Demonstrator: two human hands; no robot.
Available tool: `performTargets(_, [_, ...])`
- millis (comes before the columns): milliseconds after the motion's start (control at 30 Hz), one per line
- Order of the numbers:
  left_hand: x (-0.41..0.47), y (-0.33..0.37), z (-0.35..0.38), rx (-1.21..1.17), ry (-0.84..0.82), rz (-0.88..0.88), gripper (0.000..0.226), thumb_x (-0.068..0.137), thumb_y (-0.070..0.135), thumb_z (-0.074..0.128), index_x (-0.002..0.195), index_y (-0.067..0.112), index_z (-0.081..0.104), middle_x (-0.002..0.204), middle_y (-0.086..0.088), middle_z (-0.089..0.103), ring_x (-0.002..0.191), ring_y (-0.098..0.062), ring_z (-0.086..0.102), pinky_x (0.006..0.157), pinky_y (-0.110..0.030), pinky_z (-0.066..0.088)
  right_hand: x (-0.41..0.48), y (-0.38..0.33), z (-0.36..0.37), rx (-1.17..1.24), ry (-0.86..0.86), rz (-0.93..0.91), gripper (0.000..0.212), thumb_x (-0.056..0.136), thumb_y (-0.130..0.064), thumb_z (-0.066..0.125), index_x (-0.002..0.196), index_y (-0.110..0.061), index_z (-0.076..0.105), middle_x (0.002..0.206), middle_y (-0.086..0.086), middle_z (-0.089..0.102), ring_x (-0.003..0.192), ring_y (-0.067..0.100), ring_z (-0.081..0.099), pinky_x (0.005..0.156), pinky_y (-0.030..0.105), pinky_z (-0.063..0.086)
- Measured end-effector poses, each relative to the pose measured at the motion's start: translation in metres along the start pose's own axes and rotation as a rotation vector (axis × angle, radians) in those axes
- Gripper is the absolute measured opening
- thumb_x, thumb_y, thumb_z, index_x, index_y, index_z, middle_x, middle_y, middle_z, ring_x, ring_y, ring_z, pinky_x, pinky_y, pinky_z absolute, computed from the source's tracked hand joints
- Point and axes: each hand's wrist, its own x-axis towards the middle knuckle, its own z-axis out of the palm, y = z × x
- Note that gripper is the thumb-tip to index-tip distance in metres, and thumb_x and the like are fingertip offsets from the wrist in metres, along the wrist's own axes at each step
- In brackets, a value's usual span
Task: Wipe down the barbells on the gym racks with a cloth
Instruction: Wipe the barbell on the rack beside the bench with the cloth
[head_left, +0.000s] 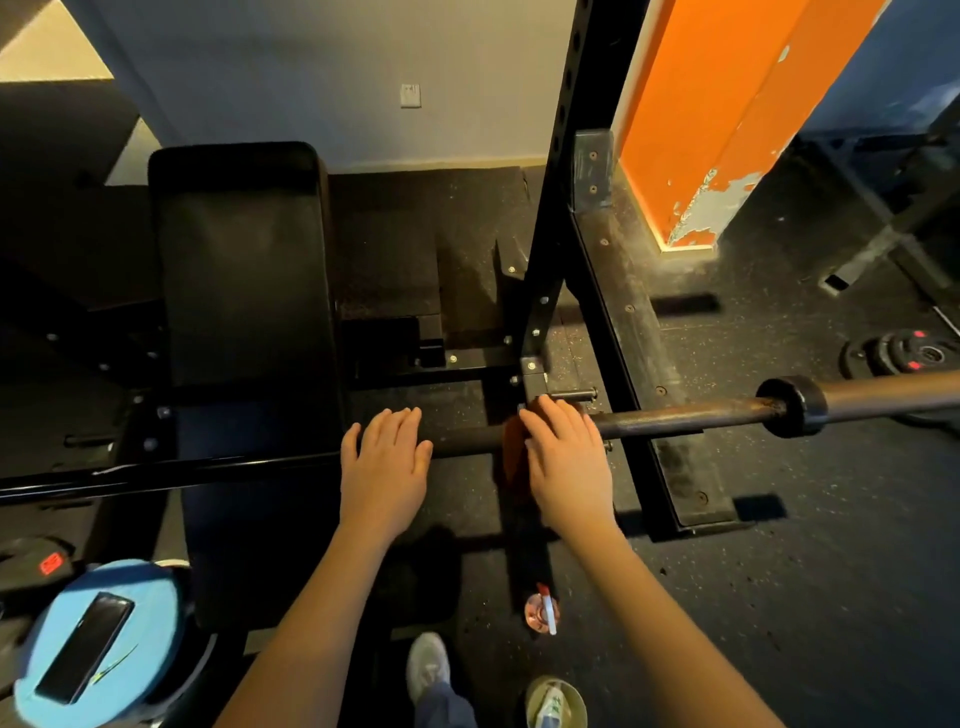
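Observation:
A dark, rusty barbell (675, 418) lies across the rack, running from the left edge to the right edge, with a thick collar (792, 405) on its right part. My left hand (384, 462) lies flat on the bar with straight fingers, just right of the bench. My right hand (566, 457) presses an orange-brown cloth (514, 462) onto the bar beside the rack's upright post (558, 208). Its fingers lie straight over the cloth. The cloth drapes down below the bar, and most of it is hidden under the hand.
A black padded bench (244, 291) stands under the bar at left. A spray bottle (543, 613) stands on the rubber floor near my shoe (428, 665). A blue round stool (52, 665) carries a phone (85, 647). Weight plates (898, 356) lie at right, and an orange pillar (727, 104) stands behind.

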Motion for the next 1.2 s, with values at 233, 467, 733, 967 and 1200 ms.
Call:
performTargets(233, [0.012, -0.007, 0.002, -0.018, 0.004, 0.072, 0.051, 0.102, 0.038, 0.031, 0.151, 0.022, 0.027, 0.156, 0.006, 0.03, 0.146, -0.013, 0.017, 0.119, -0.038, 0.01, 0.0, -0.054, 0.029, 0.017, 0.051, -0.022, 0.037, 0.089, -0.024, 0.059, 0.125, -0.018, 0.063, 0.139, 0.006, 0.054, 0.133, 0.027, 0.046, 0.112, 0.045, 0.025])
performTargets(467, [0.014, -0.019, 0.007, -0.031, -0.018, 0.16, 0.053, 0.098, 0.037, 0.039, 0.148, 0.018, 0.035, 0.152, 0.002, 0.038, 0.144, -0.017, 0.026, 0.115, -0.039, 0.018, 0.004, -0.038, 0.021, 0.036, 0.158, 0.262, 0.033, 0.089, -0.011, 0.064, 0.121, -0.015, 0.065, 0.14, 0.008, 0.054, 0.137, 0.03, 0.039, 0.114, 0.047, 0.019])
performTargets(733, [0.018, -0.013, 0.002, -0.034, -0.055, 0.126, 0.055, 0.101, 0.037, 0.036, 0.152, 0.02, 0.025, 0.157, 0.003, 0.027, 0.147, -0.014, 0.016, 0.118, -0.037, 0.011, 0.006, -0.043, 0.021, -0.012, 0.067, -0.01, 0.032, 0.092, -0.025, 0.053, 0.121, -0.018, 0.065, 0.136, 0.005, 0.057, 0.132, 0.024, 0.046, 0.115, 0.046, 0.027])
performTargets(967, [0.006, -0.039, -0.015, 0.058, -0.073, 0.118, 0.057, 0.101, 0.04, 0.026, 0.154, 0.024, 0.012, 0.161, 0.005, 0.013, 0.149, -0.014, -0.001, 0.115, -0.041, -0.011, 0.012, -0.072, 0.039, 0.048, 0.196, 0.239, 0.026, 0.083, -0.011, 0.071, 0.109, -0.016, 0.071, 0.129, 0.009, 0.061, 0.131, 0.031, 0.048, 0.113, 0.051, 0.02])
performTargets(1200, [0.005, -0.045, -0.018, 0.012, -0.112, 0.095, 0.055, 0.102, 0.038, 0.032, 0.153, 0.025, 0.017, 0.161, 0.007, 0.014, 0.148, -0.011, 0.003, 0.117, -0.039, -0.006, 0.01, -0.06, 0.03, -0.007, 0.053, -0.105, 0.031, 0.089, -0.026, 0.058, 0.118, -0.019, 0.067, 0.132, 0.004, 0.06, 0.128, 0.024, 0.05, 0.112, 0.043, 0.026])
